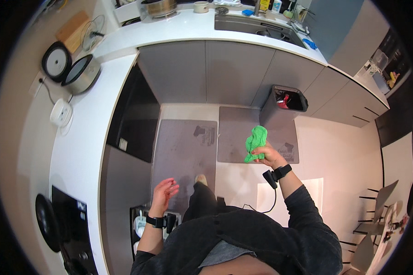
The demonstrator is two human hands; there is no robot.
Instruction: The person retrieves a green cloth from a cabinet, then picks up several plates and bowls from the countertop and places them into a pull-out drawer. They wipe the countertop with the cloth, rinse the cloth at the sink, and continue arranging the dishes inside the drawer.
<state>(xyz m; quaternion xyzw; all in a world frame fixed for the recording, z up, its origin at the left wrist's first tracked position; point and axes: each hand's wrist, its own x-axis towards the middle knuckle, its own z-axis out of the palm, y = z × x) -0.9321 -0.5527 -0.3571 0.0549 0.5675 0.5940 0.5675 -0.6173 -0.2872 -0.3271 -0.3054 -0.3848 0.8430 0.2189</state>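
A bunched bright green cloth (256, 140) is gripped in my right hand (269, 155), held out in front of me above a grey floor mat (234, 137). My left hand (164, 193) hangs free at my left side with its fingers apart and slightly curled, holding nothing. Close behind that hand, an open drawer or rack (140, 221) with pale dishes shows partly beneath my forearm. Both wrists wear black straps with small devices, and a cable runs from the right one.
A bin (283, 103) with a black liner stands against the grey cabinets (239, 72). Beyond it is the sink (241, 24). Along the left counter (79, 147) are a rice cooker (81, 74), a white appliance (61, 112) and a black pan (47, 222) by the hob. Chairs (382, 202) stand at right.
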